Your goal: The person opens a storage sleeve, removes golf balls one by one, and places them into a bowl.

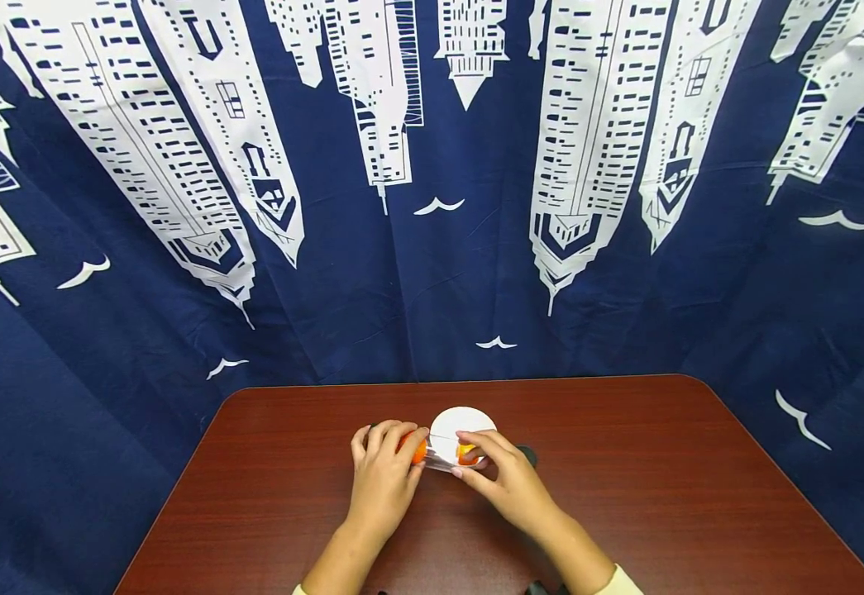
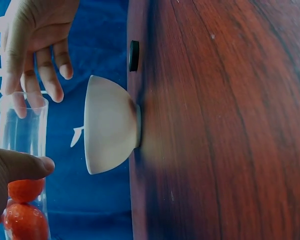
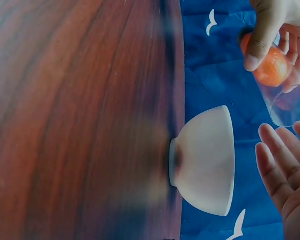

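Observation:
My left hand [image 1: 387, 463] grips a clear plastic cylinder [image 2: 22, 132] lying sideways above the table, its mouth toward my right hand. Shiny orange-red balls that look like small fruit [image 2: 26, 222] sit inside, at the left-hand end. At the mouth is my right hand [image 1: 506, 479], fingers loosely extended and overlapping the rim in the left wrist view. A white bowl [image 2: 110, 125] stands upright on the table just beyond the hands. Between the right fingers in the head view shows a yellow-orange piece [image 1: 466, 453], overlapping the bowl; whether those fingers touch it I cannot tell.
A dark round lid-like disc [image 2: 134, 56] lies on the table right of the bowl. The reddish-brown wooden table [image 1: 625, 430] ends at a blue curtain [image 1: 402, 289] printed with white buildings and birds. Small dark objects [image 1: 539, 587] show at the near edge.

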`<state>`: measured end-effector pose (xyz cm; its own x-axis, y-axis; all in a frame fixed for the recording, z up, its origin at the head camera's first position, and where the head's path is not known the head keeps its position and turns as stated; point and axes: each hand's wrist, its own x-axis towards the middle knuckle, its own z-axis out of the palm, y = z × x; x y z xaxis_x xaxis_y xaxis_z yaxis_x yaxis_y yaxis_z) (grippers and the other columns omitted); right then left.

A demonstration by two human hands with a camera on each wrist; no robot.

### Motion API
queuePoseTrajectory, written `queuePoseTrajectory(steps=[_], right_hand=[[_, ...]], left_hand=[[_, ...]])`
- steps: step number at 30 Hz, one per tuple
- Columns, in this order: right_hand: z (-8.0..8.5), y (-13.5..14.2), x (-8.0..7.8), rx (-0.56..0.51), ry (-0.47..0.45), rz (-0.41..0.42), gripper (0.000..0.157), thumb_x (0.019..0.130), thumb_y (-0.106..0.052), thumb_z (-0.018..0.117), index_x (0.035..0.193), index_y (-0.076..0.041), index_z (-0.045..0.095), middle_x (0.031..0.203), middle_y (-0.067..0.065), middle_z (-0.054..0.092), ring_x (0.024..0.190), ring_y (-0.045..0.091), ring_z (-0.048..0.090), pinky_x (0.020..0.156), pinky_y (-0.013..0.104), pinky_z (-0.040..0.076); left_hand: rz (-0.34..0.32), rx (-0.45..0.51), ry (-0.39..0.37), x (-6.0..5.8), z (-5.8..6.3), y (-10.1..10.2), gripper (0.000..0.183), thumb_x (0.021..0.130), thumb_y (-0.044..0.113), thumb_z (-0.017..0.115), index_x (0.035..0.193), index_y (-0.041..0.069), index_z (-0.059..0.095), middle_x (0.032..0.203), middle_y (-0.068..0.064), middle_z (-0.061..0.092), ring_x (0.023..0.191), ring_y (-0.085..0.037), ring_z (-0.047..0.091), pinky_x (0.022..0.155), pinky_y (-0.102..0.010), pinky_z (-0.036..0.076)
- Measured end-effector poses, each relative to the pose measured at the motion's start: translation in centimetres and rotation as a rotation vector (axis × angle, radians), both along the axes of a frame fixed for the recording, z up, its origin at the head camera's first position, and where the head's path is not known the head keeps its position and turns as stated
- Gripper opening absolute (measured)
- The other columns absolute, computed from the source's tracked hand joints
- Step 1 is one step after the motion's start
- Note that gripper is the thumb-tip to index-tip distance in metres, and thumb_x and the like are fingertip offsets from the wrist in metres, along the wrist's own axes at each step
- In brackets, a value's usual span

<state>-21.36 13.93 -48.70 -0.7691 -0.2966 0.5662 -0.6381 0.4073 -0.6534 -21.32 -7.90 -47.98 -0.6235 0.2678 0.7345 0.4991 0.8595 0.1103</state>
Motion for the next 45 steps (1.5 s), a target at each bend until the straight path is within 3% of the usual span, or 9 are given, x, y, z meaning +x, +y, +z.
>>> queuePoseTrajectory(steps=[5, 14, 20, 31, 38, 45], right_hand=[[-0.11, -0.16, 0.20, -0.058, -0.070, 0.031, 0.045, 0.091, -0.019, 0.076, 0.132, -0.005, 0.063, 0.119, 0.012, 0.068, 0.097, 0.025, 0.073, 0.080, 0.036, 0.062], [0.02, -0.50, 0.48, -0.126, -0.060, 0.038, 0.045, 0.087, -0.009, 0.078, 0.128, -0.002, 0.062, 0.119, 0.016, 0.067, 0.093, 0.027, 0.075, 0.078, 0.029, 0.062], [-0.21, -0.49, 0.42, -0.156, -0.103, 0.061, 0.042, 0.090, -0.014, 0.075, 0.129, -0.004, 0.062, 0.124, 0.016, 0.065, 0.097, 0.026, 0.075, 0.083, 0.028, 0.061], [-0.39, -0.27, 0.39, -0.157, -0.097, 0.044, 0.041, 0.089, -0.015, 0.076, 0.129, -0.010, 0.064, 0.120, 0.010, 0.067, 0.099, 0.018, 0.074, 0.084, 0.024, 0.060], [-0.23, -0.41, 0.53, -0.173, -0.082, 0.062, 0.041, 0.089, -0.011, 0.076, 0.128, -0.008, 0.064, 0.119, 0.011, 0.068, 0.097, 0.022, 0.075, 0.084, 0.024, 0.060], [-0.43, -0.27, 0.44, -0.162, -0.041, 0.059, 0.040, 0.090, -0.010, 0.075, 0.128, -0.008, 0.065, 0.116, 0.010, 0.069, 0.097, 0.016, 0.074, 0.081, 0.026, 0.061]], left_hand=[[-0.008, -0.016, 0.001, 0.12, 0.20, 0.06, 0.059, 0.064, 0.013, 0.096, 0.118, 0.021, 0.072, 0.119, 0.001, 0.068, 0.118, -0.023, 0.056, 0.105, -0.059, 0.035], [-0.024, -0.001, 0.036, 0.03, 0.19, 0.04, 0.064, 0.060, 0.010, 0.096, 0.118, 0.019, 0.071, 0.119, 0.000, 0.068, 0.118, -0.025, 0.057, 0.104, -0.059, 0.034], [-0.019, 0.010, 0.014, 0.08, 0.35, 0.01, 0.058, 0.066, 0.012, 0.094, 0.119, 0.020, 0.072, 0.120, 0.000, 0.068, 0.120, -0.025, 0.056, 0.106, -0.058, 0.034], [-0.022, 0.025, 0.021, 0.08, 0.28, -0.05, 0.061, 0.062, 0.011, 0.096, 0.117, 0.021, 0.071, 0.119, 0.000, 0.067, 0.119, -0.025, 0.055, 0.103, -0.059, 0.035], [-0.022, 0.035, 0.018, 0.06, 0.14, -0.05, 0.063, 0.059, 0.012, 0.097, 0.116, 0.021, 0.071, 0.118, 0.001, 0.068, 0.118, -0.025, 0.056, 0.103, -0.058, 0.035], [-0.012, 0.042, 0.028, -0.10, 0.05, -0.04, 0.062, 0.060, 0.011, 0.097, 0.115, 0.022, 0.071, 0.117, 0.002, 0.067, 0.117, -0.024, 0.055, 0.102, -0.056, 0.034]])
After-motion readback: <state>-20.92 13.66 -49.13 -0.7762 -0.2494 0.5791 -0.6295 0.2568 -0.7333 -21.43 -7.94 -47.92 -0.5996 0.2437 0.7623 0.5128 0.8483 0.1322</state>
